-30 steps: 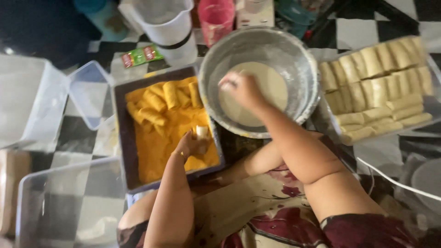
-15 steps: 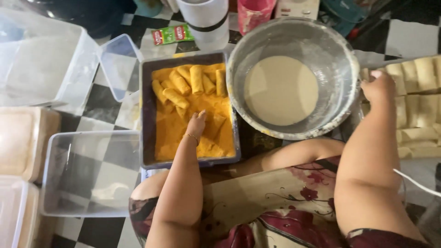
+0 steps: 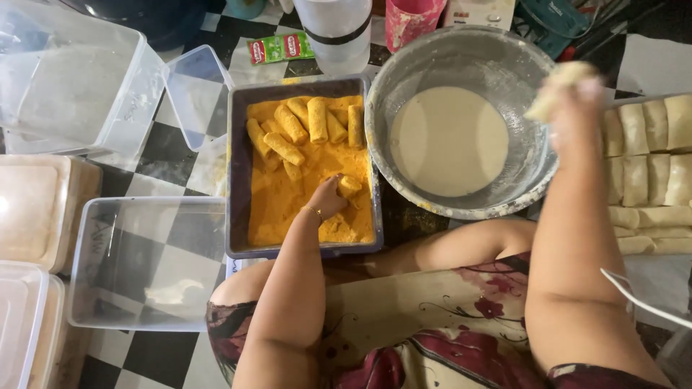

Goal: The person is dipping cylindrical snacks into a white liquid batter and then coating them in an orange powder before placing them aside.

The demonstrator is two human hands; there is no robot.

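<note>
From the head camera, the left arm stretches forward into the dark tray (image 3: 238, 173) of orange crumbs, the left hand (image 3: 328, 200) curled down over a crumb-coated roll (image 3: 350, 186) near the tray's middle, fingers closed around it. The right arm is raised beside the metal bowl (image 3: 519, 65) of pale batter; the right hand (image 3: 577, 108), blurred, pinches a pale uncoated roll (image 3: 559, 90) above the bowl's right rim.

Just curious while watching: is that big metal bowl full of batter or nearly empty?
Partly filled. The metal bowl holds a shallow pale pool of batter at its bottom, with wide bare, smeared walls above it.
</note>
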